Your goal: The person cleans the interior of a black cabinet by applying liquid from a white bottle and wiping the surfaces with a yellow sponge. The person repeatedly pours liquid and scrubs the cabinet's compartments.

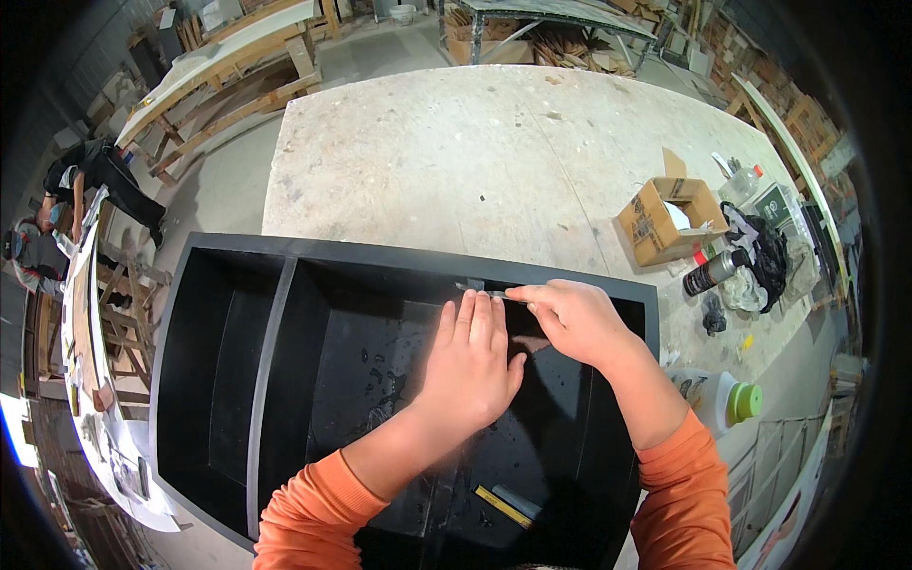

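A black cabinet carcass (pixel 272 370) with a divider lies on its back, its open side up. My right hand (pixel 579 321) is closed around a slim tool with a thin metal blade (pixel 468 286), index finger stretched along it. The blade lies against the inner face of the cabinet's far wall. My left hand (pixel 465 370) is open, fingers straight and close together, their tips at the blade. A small greyish patch shows on the wall just behind the blade. Most of the tool's handle is hidden in my right hand.
Inside the cabinet lie a yellow strip (pixel 503 506) and a grey strip (pixel 518 502). On the pale worktable (pixel 399 152) stand a cardboard box (pixel 655 223), a dark spray can (pixel 712 273), black plastic bag (pixel 760 247) and green-capped jug (pixel 708 397). Two people work at far left.
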{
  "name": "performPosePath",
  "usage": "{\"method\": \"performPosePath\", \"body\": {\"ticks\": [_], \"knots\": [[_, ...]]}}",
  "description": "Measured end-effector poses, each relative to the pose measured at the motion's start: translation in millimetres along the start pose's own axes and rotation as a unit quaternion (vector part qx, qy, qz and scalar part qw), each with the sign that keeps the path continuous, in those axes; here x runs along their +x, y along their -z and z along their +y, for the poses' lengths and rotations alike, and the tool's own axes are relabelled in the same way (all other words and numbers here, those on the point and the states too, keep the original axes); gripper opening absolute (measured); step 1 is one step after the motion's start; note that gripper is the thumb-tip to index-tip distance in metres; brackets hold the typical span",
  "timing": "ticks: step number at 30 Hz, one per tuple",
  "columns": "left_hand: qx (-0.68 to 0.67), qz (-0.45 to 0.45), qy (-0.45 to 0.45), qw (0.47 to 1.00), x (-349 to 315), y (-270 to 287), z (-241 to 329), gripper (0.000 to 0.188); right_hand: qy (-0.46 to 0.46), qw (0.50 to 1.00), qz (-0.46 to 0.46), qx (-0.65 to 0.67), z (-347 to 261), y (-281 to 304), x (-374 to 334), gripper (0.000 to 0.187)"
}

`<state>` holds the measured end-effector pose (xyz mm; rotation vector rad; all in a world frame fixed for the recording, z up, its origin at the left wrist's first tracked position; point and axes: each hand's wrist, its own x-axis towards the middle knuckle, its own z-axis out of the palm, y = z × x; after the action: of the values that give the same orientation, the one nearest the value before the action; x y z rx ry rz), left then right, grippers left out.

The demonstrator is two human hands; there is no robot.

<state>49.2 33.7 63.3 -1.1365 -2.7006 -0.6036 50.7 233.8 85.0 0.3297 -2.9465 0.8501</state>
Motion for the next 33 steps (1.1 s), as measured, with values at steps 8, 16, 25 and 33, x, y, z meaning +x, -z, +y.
{"method": "performPosePath", "body": {"ticks": [8,16,25,33], "knots": [[0.004,0.002,-0.003,1.000,3,4,-1,0.068,-0.023,1.000,-0.014,0.017,-1,-2,4,0.027],[0.002,-0.004,-0.017,1.000,2,5,-3,0.067,-0.024,0.999,-0.015,0.029,1,-3,1,0.028],[0.003,0.016,-0.015,1.000,6,3,-3,0.068,-0.037,0.999,-0.014,0.024,2,0,2,0.027],[0.008,-0.005,-0.018,1.000,7,-3,-1,0.068,-0.030,0.999,-0.030,0.018,8,7,9,0.028]]}}
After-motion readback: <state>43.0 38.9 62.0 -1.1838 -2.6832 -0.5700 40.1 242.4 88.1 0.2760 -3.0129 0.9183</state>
